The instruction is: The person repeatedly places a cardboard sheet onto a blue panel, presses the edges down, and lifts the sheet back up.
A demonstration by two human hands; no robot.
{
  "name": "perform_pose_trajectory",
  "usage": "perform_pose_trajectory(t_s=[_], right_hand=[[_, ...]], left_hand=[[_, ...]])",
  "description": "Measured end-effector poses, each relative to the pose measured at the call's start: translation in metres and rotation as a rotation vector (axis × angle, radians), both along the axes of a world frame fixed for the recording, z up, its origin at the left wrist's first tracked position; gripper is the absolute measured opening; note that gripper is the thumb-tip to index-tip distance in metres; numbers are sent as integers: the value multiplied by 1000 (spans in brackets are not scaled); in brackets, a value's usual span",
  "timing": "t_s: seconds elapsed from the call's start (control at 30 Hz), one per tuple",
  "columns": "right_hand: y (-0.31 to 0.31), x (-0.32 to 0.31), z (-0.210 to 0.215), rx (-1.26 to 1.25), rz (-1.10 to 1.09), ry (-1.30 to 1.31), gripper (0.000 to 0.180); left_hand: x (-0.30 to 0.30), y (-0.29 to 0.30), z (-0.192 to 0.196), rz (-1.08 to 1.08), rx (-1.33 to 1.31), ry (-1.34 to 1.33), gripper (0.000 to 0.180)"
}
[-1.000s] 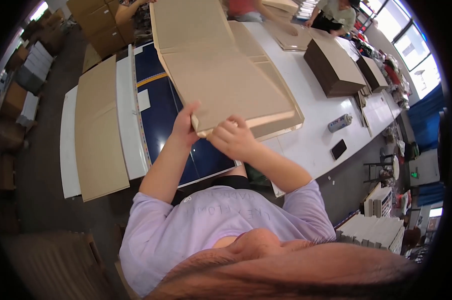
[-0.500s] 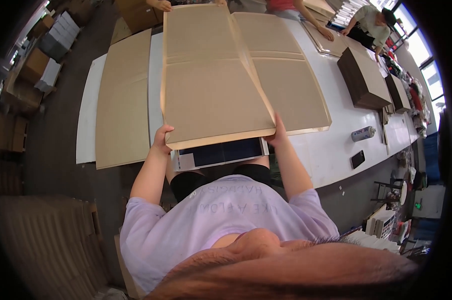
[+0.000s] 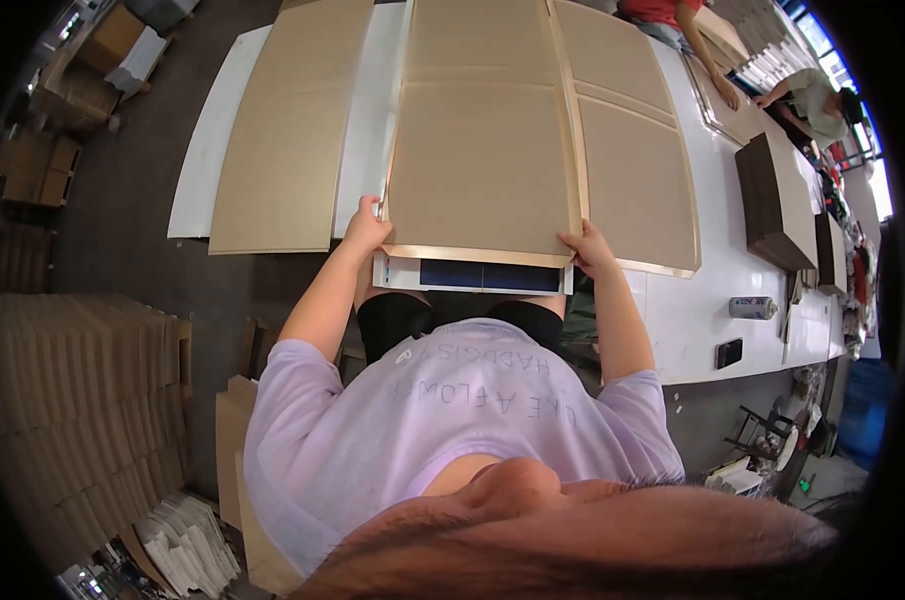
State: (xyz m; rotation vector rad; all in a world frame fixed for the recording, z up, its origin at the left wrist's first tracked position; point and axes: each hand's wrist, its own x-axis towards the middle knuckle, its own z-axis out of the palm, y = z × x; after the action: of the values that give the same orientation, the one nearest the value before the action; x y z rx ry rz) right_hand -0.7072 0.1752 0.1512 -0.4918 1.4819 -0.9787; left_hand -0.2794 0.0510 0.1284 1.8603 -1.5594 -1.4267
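Pinching the near corners of the brown panel (image 3: 478, 165), your left hand (image 3: 369, 232) sits at its left edge and your right hand (image 3: 591, 250) at its right, both drawn in narrow on the rim; how far your fingers reach underneath cannot be told. To hold it well, pull evenly with both hands so the near edge stays straight, and line that edge up against the dark blue sheet (image 3: 493, 276), whose white-bordered end sticks out below it toward you.

The panel lies in front of your body, between the flat brown sheet (image 3: 283, 140) on your left and the second brown panel (image 3: 638, 180) on the desk (image 3: 663, 330) to your right. Its long axis runs away from you, short edge facing you; the far end is cut off from view.
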Motion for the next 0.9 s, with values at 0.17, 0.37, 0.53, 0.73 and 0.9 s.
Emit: perform_pose_trajectory(t_s=[0.17, 0.37, 0.53, 0.73, 0.9], right_hand=[[-5, -8, -2, 44, 63, 65, 45], [-5, -8, -5, -6, 11, -19, 41], [-8, -6, -3, 22, 26, 24, 42], [-8, -9, -7, 27, 1, 17, 41], [-11, -21, -23, 51, 97, 139, 39]], left_hand=[[6, 28, 9, -255, -228, -23, 51], [9, 41, 1, -166, -269, 34, 41], [-2, 33, 9, -225, -411, -335, 22], [-15, 22, 5, -319, -452, -629, 16], [3, 24, -5, 17, -295, -197, 16]])
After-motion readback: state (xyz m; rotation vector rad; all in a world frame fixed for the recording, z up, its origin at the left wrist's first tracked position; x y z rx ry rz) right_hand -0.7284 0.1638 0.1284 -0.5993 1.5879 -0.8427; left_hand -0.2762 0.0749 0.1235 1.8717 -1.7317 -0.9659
